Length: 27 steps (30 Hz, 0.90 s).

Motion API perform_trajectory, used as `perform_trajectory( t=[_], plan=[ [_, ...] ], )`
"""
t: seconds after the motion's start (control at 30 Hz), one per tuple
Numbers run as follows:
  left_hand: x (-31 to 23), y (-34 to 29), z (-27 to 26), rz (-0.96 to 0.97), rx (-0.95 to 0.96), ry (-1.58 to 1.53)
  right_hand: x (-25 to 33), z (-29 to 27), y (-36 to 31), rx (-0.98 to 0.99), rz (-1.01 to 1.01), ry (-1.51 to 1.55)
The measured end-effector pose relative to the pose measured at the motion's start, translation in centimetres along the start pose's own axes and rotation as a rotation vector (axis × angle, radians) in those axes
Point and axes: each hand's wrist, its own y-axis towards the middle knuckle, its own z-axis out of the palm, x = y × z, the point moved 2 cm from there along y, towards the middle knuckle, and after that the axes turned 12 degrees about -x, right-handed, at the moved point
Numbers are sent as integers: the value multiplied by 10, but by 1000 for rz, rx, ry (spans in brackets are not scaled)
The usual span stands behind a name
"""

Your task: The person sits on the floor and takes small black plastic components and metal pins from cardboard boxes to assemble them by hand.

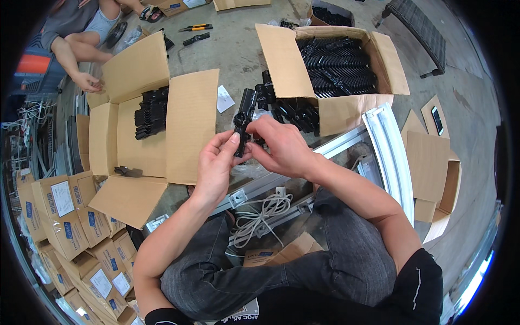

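Note:
My left hand (pixel 215 165) grips the lower end of a glossy black elongated part (pixel 247 105) with a round knob midway, thumb across its front. It is held nearly upright, above my lap. My right hand (pixel 284 145) is closed at the part's right side, fingers bent and thumb against its lower end; what lies between those fingertips is partly hidden. Beyond my hands lies a loose pile of similar black parts (pixel 298 115). To the left, an open cardboard box (pixel 141 154) holds a short stack of black parts (pixel 153 112). An open box (pixel 281 59) at the right holds many rows of them.
White metal rails (pixel 392 157) and a coiled white cable (pixel 265 211) lie by my legs. Closed cartons (pixel 67 211) are stacked at left. A phone (pixel 437 120) rests on cardboard at right. Another person's hand (pixel 86 81) is by the left box. A dark bench (pixel 420 32) stands far right.

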Motion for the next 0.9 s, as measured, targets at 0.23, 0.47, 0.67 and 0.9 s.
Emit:
perform_trajectory(
  t=[0.23,0.47,0.67,0.9],
  plan=[
    [0,-1,1,-12,13,10,-7,1,-1,150,78,-86],
    [0,0,1,-13,16,13,-9,0,-1,154,72,-78],
    [-1,-1,1,-24,17,11,-6,0,-2,55,19,-25],
    [0,0,-3,-26,18,4,-2,0,-2,-4,30,-13]
  ],
)
